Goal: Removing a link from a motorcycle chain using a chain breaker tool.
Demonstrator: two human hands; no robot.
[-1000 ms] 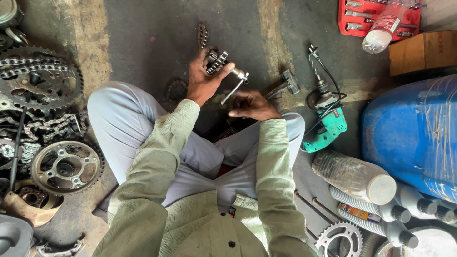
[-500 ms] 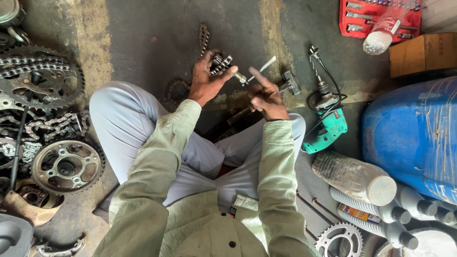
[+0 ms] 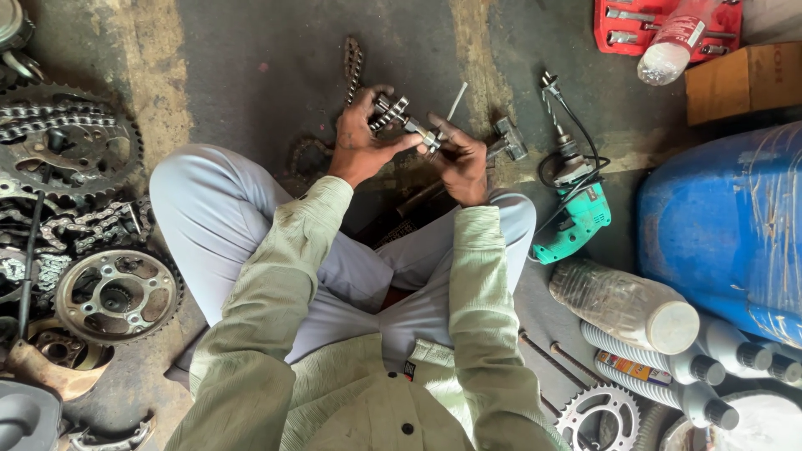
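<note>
Between both sets of fingers, over the dark stained concrete floor (image 3: 251, 67), sits a small metal chain tool (image 3: 407, 124), ribbed steel body with a thin bright handle rod (image 3: 456, 101) sticking up past the right fingertips. Left hand (image 3: 361, 140) fingers curled tight round the ribbed end of the tool, thumb pressed on top, closed grip. Right hand (image 3: 461, 157) fingers pinched shut on the tool's other end near the rod, knuckles up. Just beyond the left fingertips a greasy roller chain (image 3: 353, 60) runs up the floor, its lower end seems to go into the tool, cannot tell exactly. Just right of the right fingers lies a grey hammer-like metal head (image 3: 510, 139), apart from the hand. Further right, a teal plastic power drill (image 3: 575, 213) with black cord, bit pointing away. Well right of that, a blue plastic drum (image 3: 727, 225), scuffed, and clear ribbed plastic bottles (image 3: 622, 305) below it. Far beyond right fingers, red tool tray (image 3: 614, 25) and cardboard box (image 3: 743, 79). Well left of the left fingers, toothed rusty sprockets (image 3: 117, 294) and piled chains (image 3: 79, 225), oily. Small sprocket (image 3: 597, 418) near bottom edge. Person sits cross-legged, pale grey trousers, olive sleeves.
</note>
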